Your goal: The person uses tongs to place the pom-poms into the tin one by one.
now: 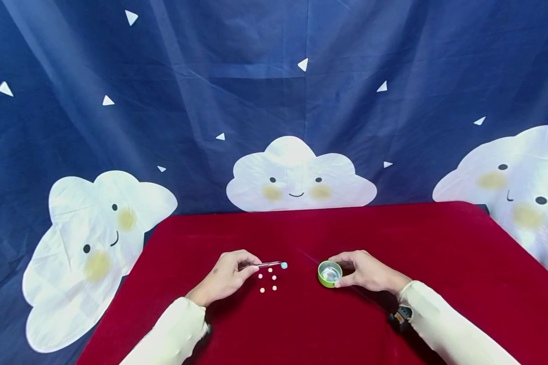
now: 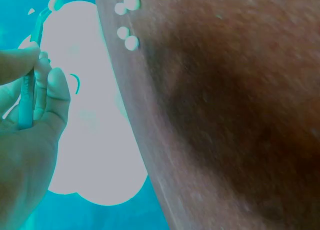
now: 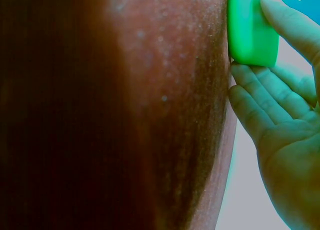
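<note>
My left hand (image 1: 228, 272) pinches a pair of metal tweezers (image 1: 268, 264) between thumb and fingers. At the bent tip of the tweezers sits a small light-blue bead (image 1: 284, 265), held above the cloth; the left wrist view shows the same bead (image 2: 55, 3) at the tip. Several pale beads (image 1: 274, 278) lie loose on the cloth just below the tweezers. To the right, my right hand (image 1: 369, 271) grips a small round green tin (image 1: 325, 284) by its side, thumb and fingers on opposite sides. The tin stands open-topped, with a few small beads on its shiny bottom.
A dark red cloth (image 1: 310, 324) covers the table. Behind it hangs a blue curtain (image 1: 265, 91) printed with white clouds and triangles. A dark device (image 1: 401, 317) is strapped at the right wrist.
</note>
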Motion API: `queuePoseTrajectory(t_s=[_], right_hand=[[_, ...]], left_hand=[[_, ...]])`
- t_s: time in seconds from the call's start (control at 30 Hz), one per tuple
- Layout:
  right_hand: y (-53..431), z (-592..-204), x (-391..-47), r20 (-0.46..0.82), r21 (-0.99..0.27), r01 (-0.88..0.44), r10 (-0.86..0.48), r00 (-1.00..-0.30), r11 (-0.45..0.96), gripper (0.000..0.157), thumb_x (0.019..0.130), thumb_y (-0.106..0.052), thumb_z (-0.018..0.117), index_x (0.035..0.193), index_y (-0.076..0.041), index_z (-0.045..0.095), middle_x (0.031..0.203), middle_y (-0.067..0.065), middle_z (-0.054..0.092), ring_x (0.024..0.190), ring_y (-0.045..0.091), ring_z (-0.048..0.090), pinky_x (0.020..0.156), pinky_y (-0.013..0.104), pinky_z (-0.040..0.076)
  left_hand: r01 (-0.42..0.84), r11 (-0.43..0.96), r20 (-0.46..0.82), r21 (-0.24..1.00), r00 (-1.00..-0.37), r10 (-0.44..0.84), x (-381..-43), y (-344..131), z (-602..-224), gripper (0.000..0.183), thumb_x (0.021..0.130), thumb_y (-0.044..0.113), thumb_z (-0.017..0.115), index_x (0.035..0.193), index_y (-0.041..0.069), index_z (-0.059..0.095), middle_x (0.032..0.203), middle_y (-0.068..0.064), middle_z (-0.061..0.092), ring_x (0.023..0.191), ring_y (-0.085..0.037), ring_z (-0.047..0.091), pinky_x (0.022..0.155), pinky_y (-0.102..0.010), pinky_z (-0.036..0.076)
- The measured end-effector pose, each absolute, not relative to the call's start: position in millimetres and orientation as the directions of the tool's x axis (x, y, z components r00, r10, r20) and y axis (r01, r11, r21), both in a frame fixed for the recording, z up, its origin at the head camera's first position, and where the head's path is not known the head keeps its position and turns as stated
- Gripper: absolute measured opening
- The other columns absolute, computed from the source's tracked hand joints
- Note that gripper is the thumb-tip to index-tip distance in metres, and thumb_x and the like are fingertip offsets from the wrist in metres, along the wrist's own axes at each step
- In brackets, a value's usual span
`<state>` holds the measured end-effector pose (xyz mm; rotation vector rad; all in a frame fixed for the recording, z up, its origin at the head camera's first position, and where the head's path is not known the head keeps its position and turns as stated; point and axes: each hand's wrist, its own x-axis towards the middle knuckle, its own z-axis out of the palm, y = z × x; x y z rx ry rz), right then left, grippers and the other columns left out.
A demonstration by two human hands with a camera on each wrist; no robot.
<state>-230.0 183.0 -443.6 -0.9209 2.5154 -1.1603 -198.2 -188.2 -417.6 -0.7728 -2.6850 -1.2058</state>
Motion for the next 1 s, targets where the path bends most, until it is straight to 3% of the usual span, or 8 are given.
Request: queuePoseTrajectory(t_s=[0.77, 1.0], right_hand=[[184, -445, -231, 0.058, -0.742, -0.453, -0.625, -0.778, 0.495, 0.054, 0.08, -0.019, 0.085, 0.125, 0.001, 0.065, 0.113, 0.003, 0.07, 0.099, 0.015, 0.066, 0.09, 0.029, 0.052], [184, -444, -231, 0.063, -0.741, -0.455, -0.624, -0.779, 0.494, 0.053, 0.08, -0.019, 0.085, 0.125, 0.0, 0.065, 0.113, 0.003, 0.07, 0.101, 0.016, 0.067, 0.09, 0.03, 0.052]], left_hand=[[0.489, 0.511, 0.253, 0.707, -0.85, 0.462, -207, -147, -416, 0.011, 0.091, 0.003, 0.071, 0.099, 0.01, 0.074, 0.088, 0.006, 0.065, 0.068, -0.006, 0.056, 0.062, -0.023, 0.051], [0.472, 0.476, 0.226, 0.742, -0.845, 0.485, -209, -134, -418, 0.01, 0.093, 0.002, 0.069, 0.101, 0.006, 0.074, 0.088, 0.001, 0.064, 0.064, -0.021, 0.065, 0.055, -0.024, 0.053]])
